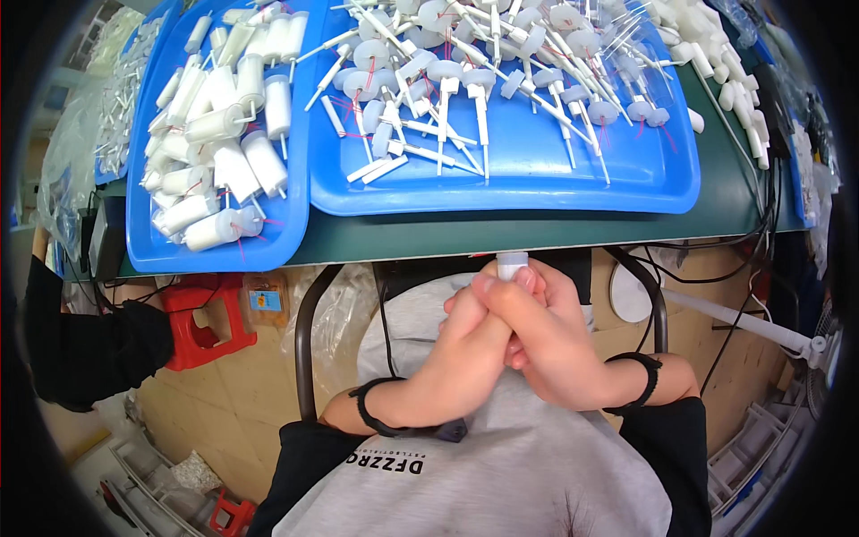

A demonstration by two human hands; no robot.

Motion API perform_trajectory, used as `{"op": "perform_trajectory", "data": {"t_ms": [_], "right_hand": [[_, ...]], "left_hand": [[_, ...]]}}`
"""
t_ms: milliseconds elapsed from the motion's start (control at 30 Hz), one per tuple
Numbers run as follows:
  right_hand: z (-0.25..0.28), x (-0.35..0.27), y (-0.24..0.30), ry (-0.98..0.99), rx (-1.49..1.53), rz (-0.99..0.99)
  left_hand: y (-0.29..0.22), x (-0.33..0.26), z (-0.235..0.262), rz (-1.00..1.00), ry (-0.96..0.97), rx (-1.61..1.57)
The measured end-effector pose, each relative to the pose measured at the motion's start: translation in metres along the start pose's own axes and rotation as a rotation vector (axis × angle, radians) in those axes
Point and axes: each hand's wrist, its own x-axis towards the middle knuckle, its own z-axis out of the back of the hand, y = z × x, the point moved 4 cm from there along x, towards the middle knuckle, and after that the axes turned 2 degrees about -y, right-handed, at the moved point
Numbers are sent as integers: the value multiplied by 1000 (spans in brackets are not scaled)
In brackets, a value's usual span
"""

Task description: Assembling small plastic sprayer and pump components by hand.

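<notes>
A white cylinder (513,266) is clasped between left hand (467,338) and right hand (553,336) — both closed, only its end exposed — by the near edge of the table (420,238). White parts (445,73) are heaped in a blue tray (501,195) beyond.

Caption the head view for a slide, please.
Left hand and right hand clasped together around a small white cylinder, beside a green table bearing blue trays of white parts.
</notes>
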Motion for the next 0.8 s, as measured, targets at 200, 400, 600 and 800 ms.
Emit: {"op": "perform_trajectory", "data": {"t_ms": [200, 400, 600, 800], "right_hand": [[2, -29, 14, 220, -317, 216], [10, -61, 41, 393, -565, 1014], [8, -71, 46, 265, -665, 1376], [4, -80, 50, 209, -858, 1474]], "left_hand": [[-14, -18, -3, -99, 412, 44], [-20, -31, -20, -60, 832, -49], [-9, -33, -21, 0, 711, 160], [-13, -33, -26, -113, 833, 73]]}}
